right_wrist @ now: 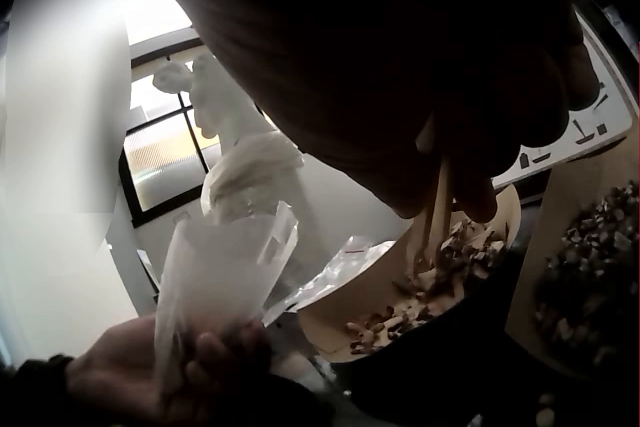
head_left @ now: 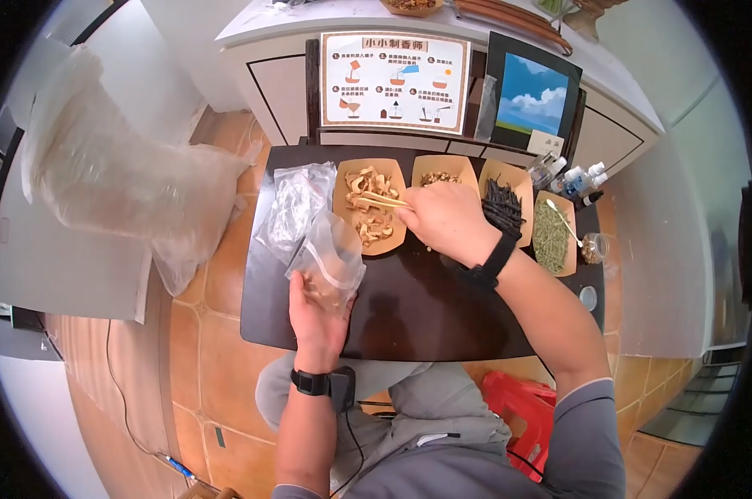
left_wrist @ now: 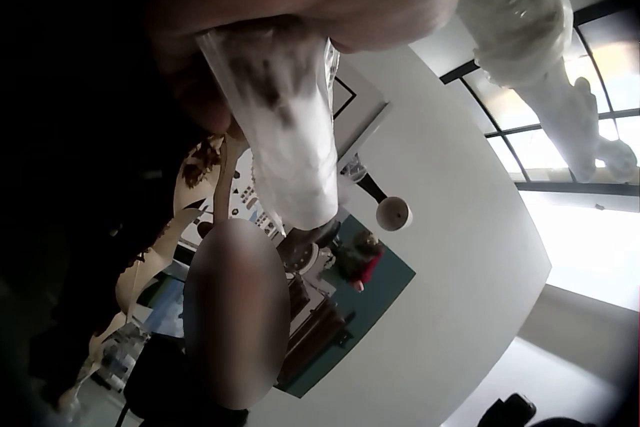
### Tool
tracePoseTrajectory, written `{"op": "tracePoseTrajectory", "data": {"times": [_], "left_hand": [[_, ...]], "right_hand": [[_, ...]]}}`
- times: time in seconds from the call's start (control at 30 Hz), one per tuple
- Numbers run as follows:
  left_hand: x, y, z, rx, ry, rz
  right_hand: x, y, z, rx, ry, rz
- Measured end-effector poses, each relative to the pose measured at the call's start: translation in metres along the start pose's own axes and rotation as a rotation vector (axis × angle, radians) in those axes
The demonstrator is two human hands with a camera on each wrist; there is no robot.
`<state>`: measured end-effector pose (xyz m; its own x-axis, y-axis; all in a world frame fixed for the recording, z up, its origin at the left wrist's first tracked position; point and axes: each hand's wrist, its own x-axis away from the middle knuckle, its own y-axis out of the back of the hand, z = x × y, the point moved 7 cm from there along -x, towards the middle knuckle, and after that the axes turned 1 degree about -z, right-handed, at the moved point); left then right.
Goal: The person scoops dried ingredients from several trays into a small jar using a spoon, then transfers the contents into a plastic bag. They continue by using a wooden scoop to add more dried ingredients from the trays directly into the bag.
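Observation:
My left hand [head_left: 316, 324] holds a clear zip bag [head_left: 330, 264] upright, its mouth spread, with some brownish pieces low inside. In the left wrist view the fingers curl round the bag [left_wrist: 285, 137]. My right hand [head_left: 446, 218] pinches light wooden tweezers [head_left: 382, 200], whose tips reach into the paper tray [head_left: 394, 235] of dried tan slices [head_left: 373, 226]. The right wrist view shows the tweezers [right_wrist: 432, 212] down among the slices [right_wrist: 400, 319]; whether they grip a piece cannot be told.
Flat clear bags [head_left: 297, 208] lie left of the trays. Rightward stand trays of mixed bits [head_left: 438, 178], black sticks [head_left: 502, 205] and green needles [head_left: 550, 241], then small bottles [head_left: 577, 179] and a jar [head_left: 594, 248]. An instruction sheet [head_left: 395, 83] stands behind.

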<state>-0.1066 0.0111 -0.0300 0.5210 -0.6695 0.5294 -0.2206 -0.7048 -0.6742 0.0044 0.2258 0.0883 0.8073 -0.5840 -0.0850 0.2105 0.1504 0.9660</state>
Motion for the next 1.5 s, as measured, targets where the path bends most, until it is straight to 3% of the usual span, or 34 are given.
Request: {"op": "tracePoseTrajectory", "data": {"times": [0.17,0.53,0.93,1.27,1.37,1.5], "left_hand": [[-0.003,0.006,0.000,0.014,0.006,-0.004],[0.003,0.008,-0.005,-0.002,0.019,0.072],[0.004,0.005,-0.004,-0.040,0.005,0.058],[-0.005,0.012,0.001,-0.043,0.009,0.075],[-0.002,0.007,0.000,-0.032,0.000,0.108],[-0.007,0.009,0.002,-0.022,0.007,0.137]], "right_hand": [[0.008,0.002,0.005,0.026,0.001,0.156],[0.009,-0.004,-0.002,-0.075,-0.069,0.124],[0.015,-0.012,0.012,0.073,0.062,0.081],[0.025,0.000,-0.013,-0.246,-0.118,0.075],[0.032,0.008,-0.012,-0.280,-0.078,-0.044],[0.050,0.030,0.003,-0.386,-0.089,-0.054]]}}
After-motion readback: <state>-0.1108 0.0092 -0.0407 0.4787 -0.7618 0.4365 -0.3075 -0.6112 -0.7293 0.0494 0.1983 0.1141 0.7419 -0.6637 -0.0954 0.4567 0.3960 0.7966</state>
